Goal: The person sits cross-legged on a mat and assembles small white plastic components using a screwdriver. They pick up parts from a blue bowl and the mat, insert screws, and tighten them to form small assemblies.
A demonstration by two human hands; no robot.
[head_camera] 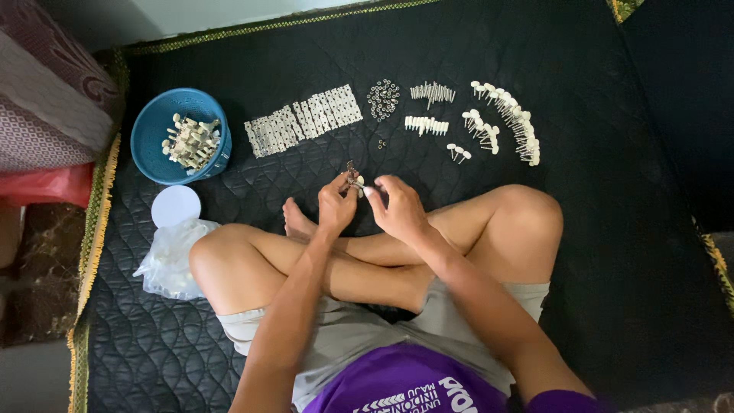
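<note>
A: Above the crossed legs, a small metal-and-white part [355, 182] is being pinched between the fingers of the left hand [336, 205] and those of the right hand [396, 210]; both sets of fingers are being kept narrow, closed on that one piece.

B: And what is being risked?

A: The piece is being held over the dark quilted mat [612, 229] with no tray under it, so it is judged that a slip of the fingertips could let it be dropped into the quilting or against the bare foot [294, 220], where it could be lost to sight.

B: What is being kept nearby?

A: Rows of white-headed pins [508, 118], a cluster of small metal rings [383, 99], white strips [304, 120] and short white pegs [427, 125] are being laid out just beyond the hands. A blue bowl [153, 126] of finished pieces is being kept to the left, well apart, beside a white lid [176, 205] and a clear plastic bag [170, 260].

B: Is anything being obstructed?

A: The left knee is being held between the hands and the bowl.
</note>
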